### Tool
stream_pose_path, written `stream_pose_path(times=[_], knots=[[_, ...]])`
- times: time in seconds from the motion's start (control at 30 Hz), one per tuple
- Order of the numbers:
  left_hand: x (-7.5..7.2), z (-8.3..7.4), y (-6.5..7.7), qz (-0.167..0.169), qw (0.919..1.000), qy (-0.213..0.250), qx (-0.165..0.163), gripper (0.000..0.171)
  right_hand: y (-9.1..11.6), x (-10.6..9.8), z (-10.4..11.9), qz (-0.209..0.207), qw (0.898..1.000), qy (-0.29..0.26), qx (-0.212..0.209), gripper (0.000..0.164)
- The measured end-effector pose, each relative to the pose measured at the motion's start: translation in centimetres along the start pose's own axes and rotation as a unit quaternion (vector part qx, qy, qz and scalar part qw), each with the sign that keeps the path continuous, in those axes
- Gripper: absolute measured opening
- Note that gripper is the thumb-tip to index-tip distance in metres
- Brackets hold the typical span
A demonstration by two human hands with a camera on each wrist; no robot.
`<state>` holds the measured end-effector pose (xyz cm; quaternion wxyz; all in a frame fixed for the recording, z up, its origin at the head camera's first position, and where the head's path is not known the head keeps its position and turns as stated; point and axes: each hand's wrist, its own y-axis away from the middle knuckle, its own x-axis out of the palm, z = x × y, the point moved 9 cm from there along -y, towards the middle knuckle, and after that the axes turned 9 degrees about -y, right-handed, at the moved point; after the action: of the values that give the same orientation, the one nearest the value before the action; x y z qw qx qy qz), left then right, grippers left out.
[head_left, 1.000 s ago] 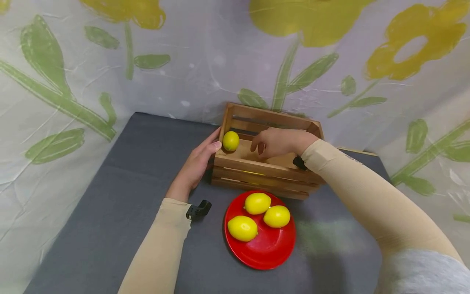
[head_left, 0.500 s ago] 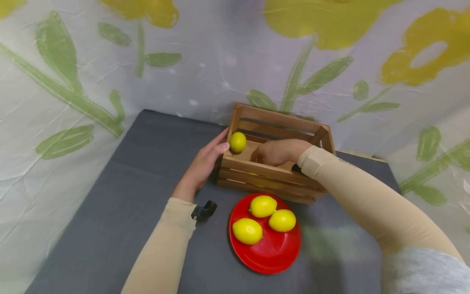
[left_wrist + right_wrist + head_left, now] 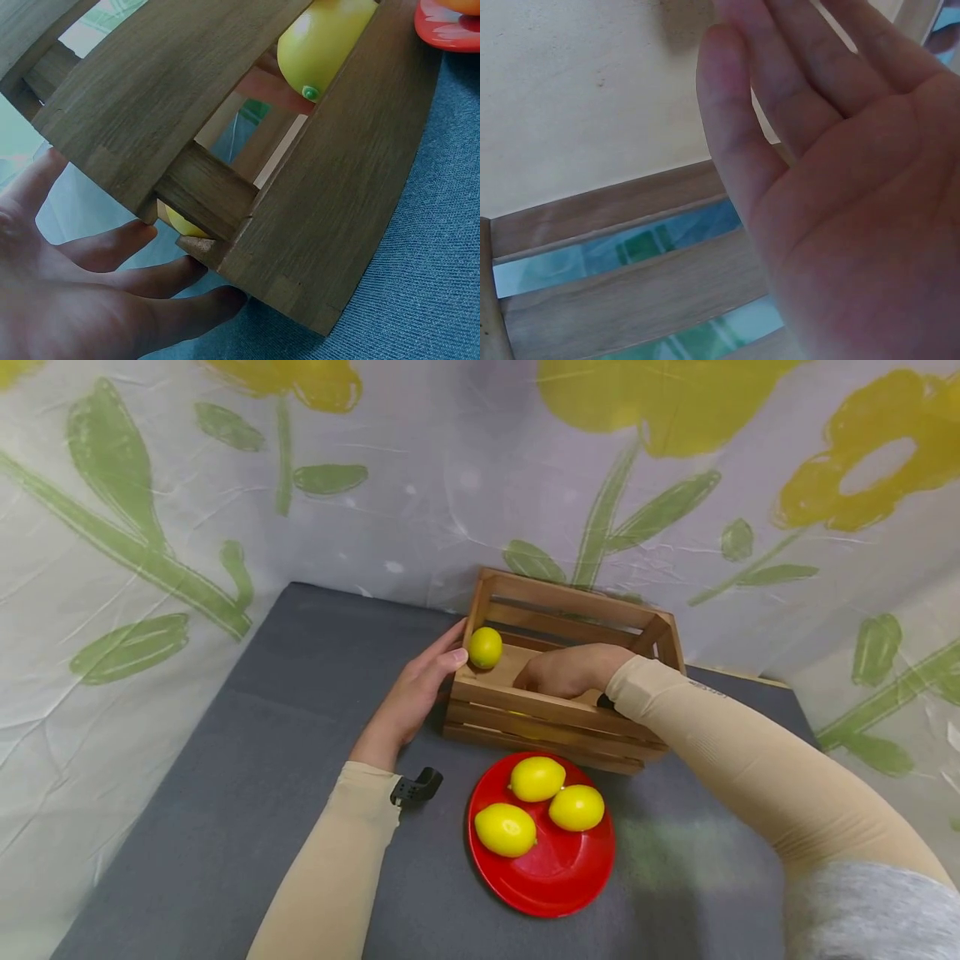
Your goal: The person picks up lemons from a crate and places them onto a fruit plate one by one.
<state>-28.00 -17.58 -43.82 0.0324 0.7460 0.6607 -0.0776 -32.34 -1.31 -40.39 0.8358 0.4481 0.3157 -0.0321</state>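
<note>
My left hand (image 3: 408,693) lies against the left end of the wooden crate (image 3: 555,718), thumb on its top rim and fingers spread outside. Inside that end sits a yellow lemon (image 3: 485,648). My right hand (image 3: 566,670) reaches down into the crate, its fingertips hidden behind the front wall. Through a slat gap in the left wrist view, another lemon (image 3: 315,60) shows its green tip, with part of a hand right beside it. In the right wrist view, palm and fingers extend over the crate's floor (image 3: 592,97); I cannot tell whether they grip the lemon.
A red plate (image 3: 547,885) stands just in front of the crate, bearing three lemons (image 3: 505,830). The dark grey tabletop (image 3: 300,710) runs back to a flower-printed curtain (image 3: 420,485) close behind the crate.
My right hand has gone lower into the crate, toward its front wall, then stays nearly still. My left hand keeps its place at the crate's end. The head view has shifted slightly.
</note>
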Motion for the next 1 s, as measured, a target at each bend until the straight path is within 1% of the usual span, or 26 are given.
stream_pose_path(times=[0.27, 0.37, 0.5, 0.6, 0.73, 1.0], knots=[[0.5, -0.1, -0.1, 0.006, 1.0000, 0.000, 0.000, 0.059, 0.4, 0.2, -0.6, -0.004, 1.000, 0.008, 0.008, 0.026], [0.6, -0.1, -0.2, 0.008, 1.0000, 0.001, 0.001, 0.059, 0.5, -0.1, -0.9, -0.013, 0.999, 0.028, 0.012, 0.026], [0.7, -0.2, -0.2, 0.010, 0.9999, 0.004, 0.003, 0.058, 1.2, -1.1, -1.3, -0.043, 0.998, 0.043, 0.031, 0.041], [0.6, -0.3, 0.0, 0.010, 0.9999, 0.007, -0.001, 0.058, 2.1, -2.0, -1.4, -0.072, 0.995, 0.039, 0.048, 0.053], [0.5, -0.3, 0.1, 0.012, 0.9998, 0.010, -0.011, 0.057, 3.2, -2.9, -1.3, -0.099, 0.993, 0.035, 0.060, 0.052], [0.1, 0.2, 0.0, 0.006, 0.9997, 0.018, -0.012, 0.056, 5.7, -4.3, -0.8, -0.139, 0.988, 0.035, 0.052, 0.056]])
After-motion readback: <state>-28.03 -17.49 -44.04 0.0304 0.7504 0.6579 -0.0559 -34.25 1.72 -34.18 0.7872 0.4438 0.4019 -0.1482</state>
